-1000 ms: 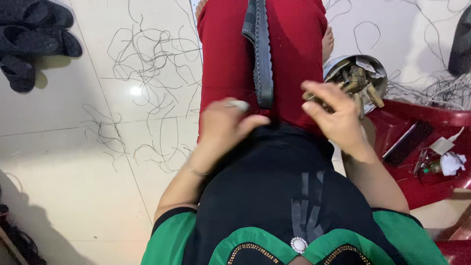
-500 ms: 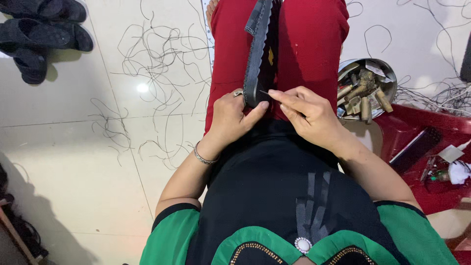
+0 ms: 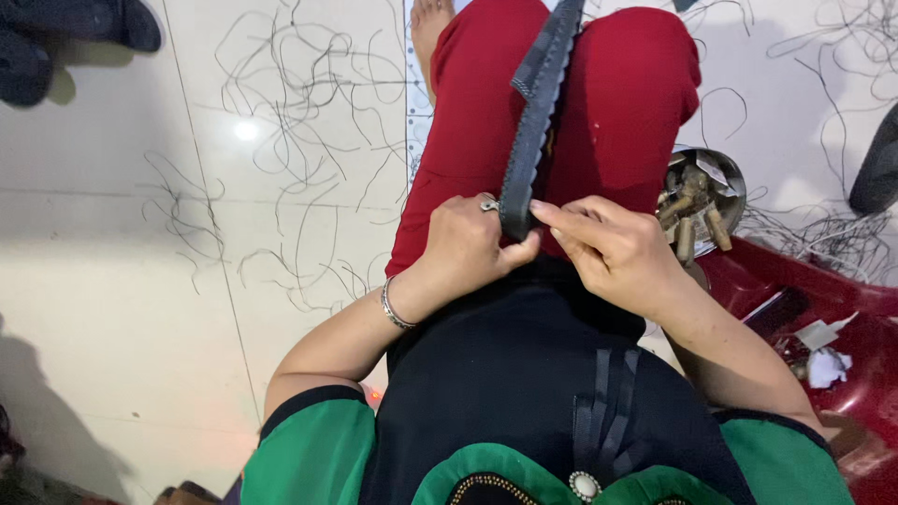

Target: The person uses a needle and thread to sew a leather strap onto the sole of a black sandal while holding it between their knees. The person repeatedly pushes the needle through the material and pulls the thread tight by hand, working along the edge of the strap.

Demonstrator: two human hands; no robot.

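Floor: pale glossy tiles (image 3: 112,281) strewn with loose black threads (image 3: 281,168), a bright light spot reflected on them.
Far left: dark slippers (image 3: 56,37) at the upper left corner, well apart from the person.
Person: seated, seen from above, in red trousers (image 3: 636,112), a black top with green sleeves (image 3: 309,449), a bare foot (image 3: 432,23) at the top edge.
Left hand: left hand (image 3: 468,248) with a ring and a silver bracelet (image 3: 393,304) on the wrist, fingers curled, thumb and fingers clamped on the near end of the strap.
Strap: black strap (image 3: 538,112) with scalloped edges, running from between the hands up over the lap between the knees and out of the top edge.
Right hand: right hand (image 3: 613,252) just beside the left, forefinger and thumb brought together at the strap's near end, touching it; whether something thin sits between the fingertips cannot be told.
Right side: round metal bowl (image 3: 702,196) of brass-coloured small parts beside the right knee; further right a red plastic tray (image 3: 823,309) with scraps of white paper (image 3: 828,360) in it.
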